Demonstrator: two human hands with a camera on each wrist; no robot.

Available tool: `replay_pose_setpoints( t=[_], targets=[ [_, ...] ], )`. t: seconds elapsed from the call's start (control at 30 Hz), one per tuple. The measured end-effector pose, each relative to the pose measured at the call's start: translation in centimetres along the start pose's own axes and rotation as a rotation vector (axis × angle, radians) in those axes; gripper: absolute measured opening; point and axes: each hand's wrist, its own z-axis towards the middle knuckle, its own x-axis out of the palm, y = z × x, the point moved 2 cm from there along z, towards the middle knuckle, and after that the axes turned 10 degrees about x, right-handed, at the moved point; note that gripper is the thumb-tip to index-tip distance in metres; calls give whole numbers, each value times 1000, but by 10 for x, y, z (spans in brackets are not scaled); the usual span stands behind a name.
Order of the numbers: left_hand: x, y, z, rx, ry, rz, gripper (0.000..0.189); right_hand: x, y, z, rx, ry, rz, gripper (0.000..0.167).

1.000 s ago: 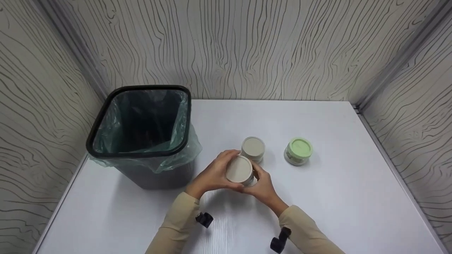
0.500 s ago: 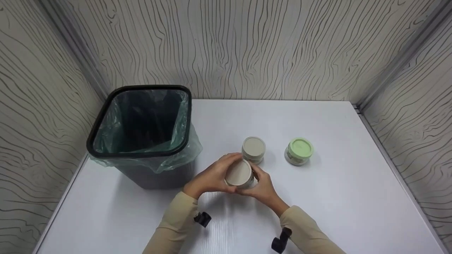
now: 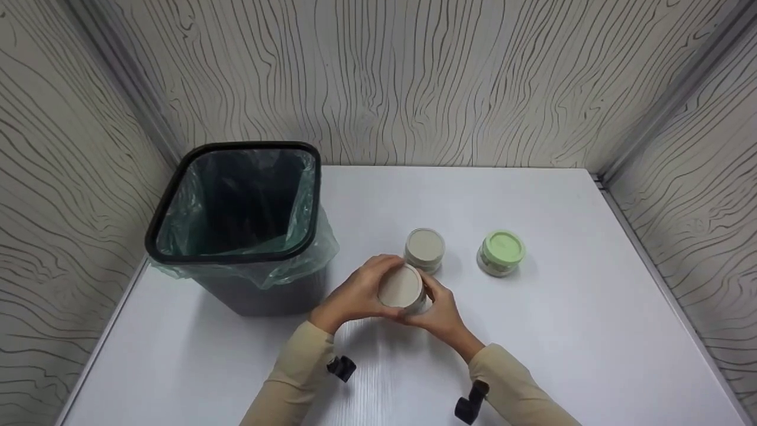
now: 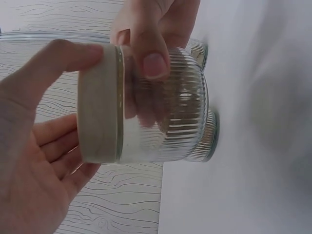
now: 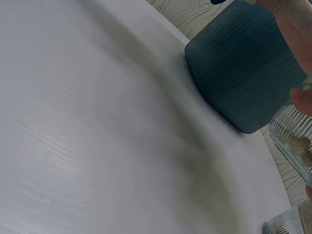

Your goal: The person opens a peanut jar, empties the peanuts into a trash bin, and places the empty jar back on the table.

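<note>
Both hands hold a ribbed glass jar (image 4: 165, 109) with a pale beige lid (image 3: 400, 286), raised over the table. My left hand (image 3: 356, 294) curls its fingers and thumb round the lid. My right hand (image 3: 439, 312) grips the glass body below it, its thumb pressed on the side in the left wrist view. Some brown contents show through the ribbed glass. Just beyond the held jar stands a second jar with a greyish lid (image 3: 424, 246). Farther right is a jar with a light green lid (image 3: 503, 247).
A dark bin (image 3: 284, 296) with a black rim stands at the left, lined with a translucent green bag (image 3: 322, 248). Wood-grain patterned panels (image 3: 378, 83) enclose the white table (image 3: 568, 307) at the back and both sides.
The held jar and both hands dipped slightly toward me, then came back up a little. The left wrist turned slightly. The bin and the two standing jars stayed put.
</note>
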Motion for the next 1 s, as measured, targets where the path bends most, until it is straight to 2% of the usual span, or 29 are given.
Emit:
replay_pose_setpoints(
  t=[0.13, 0.23, 0.4, 0.53, 0.77, 0.9, 1.0],
  targets=[
    [2, 0, 0, -42, -34, -1, 79, 0, 0, 0, -1, 2, 14, 89],
    [4, -1, 1, -46, -53, 32, 79, 0, -1, 0, -12, 5, 15, 89],
    [4, -1, 1, -51, -39, 44, 84, 0, -1, 0, -19, 1, -2, 89],
    [2, -3, 0, -32, -8, 14, 89, -1, -1, -1, -30, -6, -32, 89],
    [0, -5, -1, 59, 58, -2, 90, -2, -2, -2, -46, -8, -60, 91],
    [-1, -5, -1, 73, 88, -3, 91, -1, -2, -3, -29, -4, -47, 91],
    [-1, -5, -2, 77, 90, 16, 90, 0, -2, -3, -50, 4, -45, 90]
  ],
)
